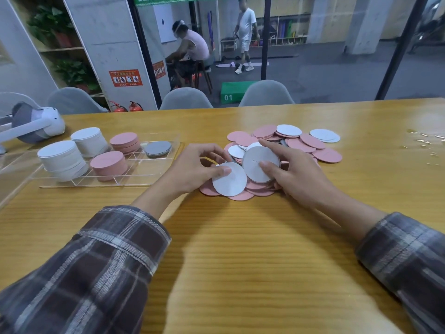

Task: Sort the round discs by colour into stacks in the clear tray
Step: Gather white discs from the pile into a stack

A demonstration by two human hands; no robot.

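Observation:
A loose heap of pink, white and grey discs [310, 143] lies on the wooden table. My left hand [192, 169] pinches a white disc [231, 183] at the heap's near edge. My right hand [296, 174] holds a grey disc [258, 162], tilted up, between thumb and fingers. To the left stands the clear tray [134, 177] with two white stacks [62, 157] [88, 141], two pink stacks [108, 165] [125, 142] and a low grey stack [157, 148] in separate compartments.
A white and grey headset [36, 124] rests at the table's far left. Grey chairs [185, 98] line the far edge. Shiny clear scraps [426, 141] lie at the right. Bare tabletop [240, 249] stretches between my forearms.

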